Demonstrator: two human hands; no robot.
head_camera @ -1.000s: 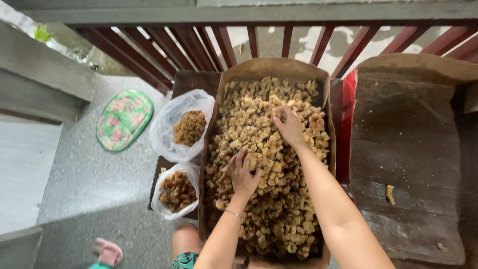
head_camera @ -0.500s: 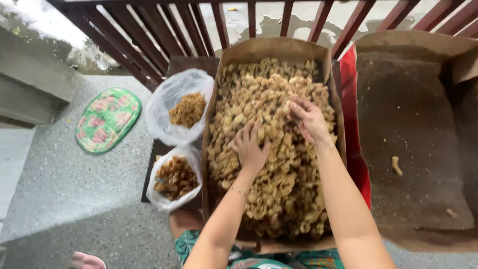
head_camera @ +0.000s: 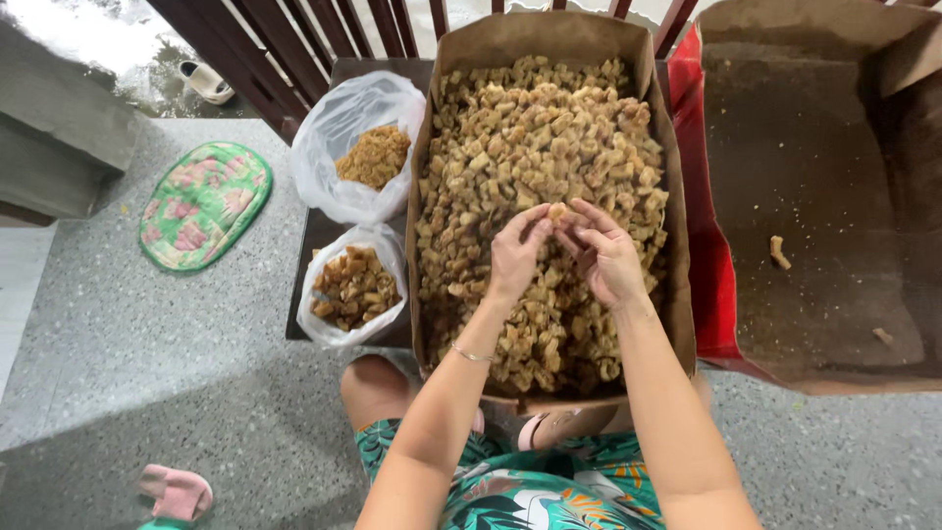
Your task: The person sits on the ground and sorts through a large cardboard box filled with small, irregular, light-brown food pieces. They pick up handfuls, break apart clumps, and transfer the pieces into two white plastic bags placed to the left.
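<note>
A long cardboard box (head_camera: 677, 294) in front of me is heaped with small tan, dried chunks (head_camera: 530, 128). Over its middle, my left hand (head_camera: 515, 257) and my right hand (head_camera: 603, 255) are brought together, fingertips pinching one tan chunk (head_camera: 557, 211) between them. A thin bracelet sits on my left wrist. Both forearms reach in from the near edge of the box.
Left of the box stand two clear plastic bags of sorted pieces, one far (head_camera: 358, 147) and one near (head_camera: 353, 285). A second cardboard box (head_camera: 814, 196), nearly bare inside, lies right. A green flowered mat (head_camera: 204, 201), a pink slipper (head_camera: 175, 491) and dark railing bars (head_camera: 294, 39) surround me.
My hands, spread apart on the heap a second ago, have come together at the box's middle and lifted one chunk. The camera has moved closer.
</note>
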